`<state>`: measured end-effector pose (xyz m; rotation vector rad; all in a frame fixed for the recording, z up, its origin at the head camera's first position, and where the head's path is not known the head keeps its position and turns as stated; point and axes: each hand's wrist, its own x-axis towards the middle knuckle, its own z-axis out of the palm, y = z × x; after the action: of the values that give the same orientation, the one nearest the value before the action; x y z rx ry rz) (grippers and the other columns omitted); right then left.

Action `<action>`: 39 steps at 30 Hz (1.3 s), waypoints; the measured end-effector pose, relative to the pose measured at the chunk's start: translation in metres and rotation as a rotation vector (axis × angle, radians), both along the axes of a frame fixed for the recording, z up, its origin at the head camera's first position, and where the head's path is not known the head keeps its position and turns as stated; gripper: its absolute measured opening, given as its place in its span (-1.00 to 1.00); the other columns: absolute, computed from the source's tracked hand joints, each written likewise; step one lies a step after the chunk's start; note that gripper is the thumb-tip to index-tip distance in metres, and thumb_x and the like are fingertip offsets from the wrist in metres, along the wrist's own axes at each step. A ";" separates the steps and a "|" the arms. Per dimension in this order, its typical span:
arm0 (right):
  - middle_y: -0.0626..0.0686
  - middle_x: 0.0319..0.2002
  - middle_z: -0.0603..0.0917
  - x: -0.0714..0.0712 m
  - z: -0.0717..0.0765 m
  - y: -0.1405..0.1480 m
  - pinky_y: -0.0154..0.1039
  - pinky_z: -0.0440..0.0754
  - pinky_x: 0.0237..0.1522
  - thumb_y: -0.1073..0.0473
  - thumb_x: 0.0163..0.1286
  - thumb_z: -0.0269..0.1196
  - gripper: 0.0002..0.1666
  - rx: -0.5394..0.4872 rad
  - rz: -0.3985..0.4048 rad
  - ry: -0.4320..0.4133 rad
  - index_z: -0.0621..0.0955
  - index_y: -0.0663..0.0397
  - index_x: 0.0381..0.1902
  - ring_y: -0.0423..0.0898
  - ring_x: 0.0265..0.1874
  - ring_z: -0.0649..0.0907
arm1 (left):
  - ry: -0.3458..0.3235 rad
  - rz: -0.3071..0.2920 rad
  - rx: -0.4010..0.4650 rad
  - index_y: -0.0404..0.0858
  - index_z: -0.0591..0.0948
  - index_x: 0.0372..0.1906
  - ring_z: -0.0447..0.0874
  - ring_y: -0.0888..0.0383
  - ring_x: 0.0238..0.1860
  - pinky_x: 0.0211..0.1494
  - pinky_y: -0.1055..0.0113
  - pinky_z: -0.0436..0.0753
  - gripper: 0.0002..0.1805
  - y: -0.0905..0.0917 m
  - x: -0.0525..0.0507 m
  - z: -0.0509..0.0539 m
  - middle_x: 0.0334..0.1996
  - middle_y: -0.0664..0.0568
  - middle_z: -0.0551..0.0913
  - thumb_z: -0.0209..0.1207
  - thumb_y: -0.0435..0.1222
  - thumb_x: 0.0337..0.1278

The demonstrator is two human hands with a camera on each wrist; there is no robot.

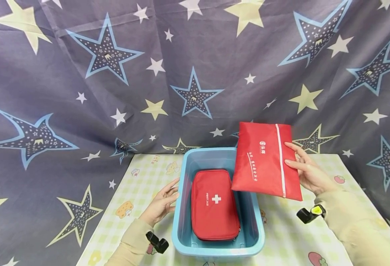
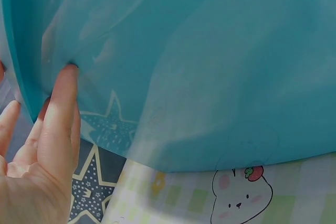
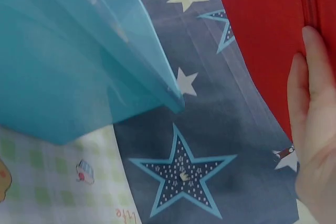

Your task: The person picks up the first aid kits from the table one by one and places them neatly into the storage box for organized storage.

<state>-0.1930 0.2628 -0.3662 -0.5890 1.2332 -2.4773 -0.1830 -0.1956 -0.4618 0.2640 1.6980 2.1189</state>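
Observation:
A blue plastic bin (image 1: 257, 236) stands on the table, with a red first aid bag (image 1: 211, 218) lying inside it, white cross facing up. My left hand (image 1: 163, 203) touches the bin's left outer side; in the left wrist view its fingers (image 2: 60, 114) lie fairly straight against the wall below the rim. Above the bin's right rim, my right hand (image 1: 309, 171) holds a flat red zip pouch (image 1: 258, 162) by its right side. White lettering and a white zipper strip show on the pouch front. Fingers (image 3: 317, 72) press its back in the right wrist view.
A checked tablecloth (image 1: 148, 173) with cartoon prints covers the table. Behind it hangs a dark star-patterned curtain (image 1: 214, 103), which reaches down both sides of the table. The bin's far end stands close to the table's back edge.

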 end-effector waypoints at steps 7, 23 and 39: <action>0.06 -0.01 0.54 -0.002 0.003 -0.014 -0.09 0.69 -0.13 0.53 0.42 -0.20 -0.39 -0.020 0.032 -0.004 0.33 -0.18 0.25 -0.04 -0.08 0.68 | 0.003 -0.001 0.008 -0.23 -0.06 0.50 0.56 0.26 0.00 -0.09 0.22 0.67 -0.33 0.001 0.000 0.000 0.12 0.11 0.41 -0.10 -0.43 0.39; 0.04 -0.03 0.54 -0.005 0.008 -0.042 -0.14 0.70 -0.13 0.49 0.44 -0.15 -0.42 -0.027 0.035 -0.029 0.32 -0.20 0.25 -0.08 -0.09 0.68 | 0.002 0.002 0.005 -0.21 -0.05 0.50 0.56 0.23 0.03 -0.11 0.23 0.69 -0.32 0.002 -0.001 -0.001 0.15 0.08 0.40 -0.08 -0.42 0.38; 0.00 -0.01 0.48 -0.012 -0.003 -0.089 -0.22 0.70 -0.13 0.45 0.42 -0.06 -0.43 -0.017 -0.009 -0.092 0.35 -0.29 0.21 -0.14 -0.10 0.64 | -0.003 0.014 -0.002 -0.18 -0.03 0.50 0.55 0.25 0.04 -0.11 0.19 0.69 -0.31 0.000 -0.001 -0.002 0.16 0.08 0.39 -0.06 -0.38 0.38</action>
<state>-0.2046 0.1741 -0.3691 -0.4689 1.1838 -2.4941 -0.1840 -0.1956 -0.4642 0.2494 1.7050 2.1267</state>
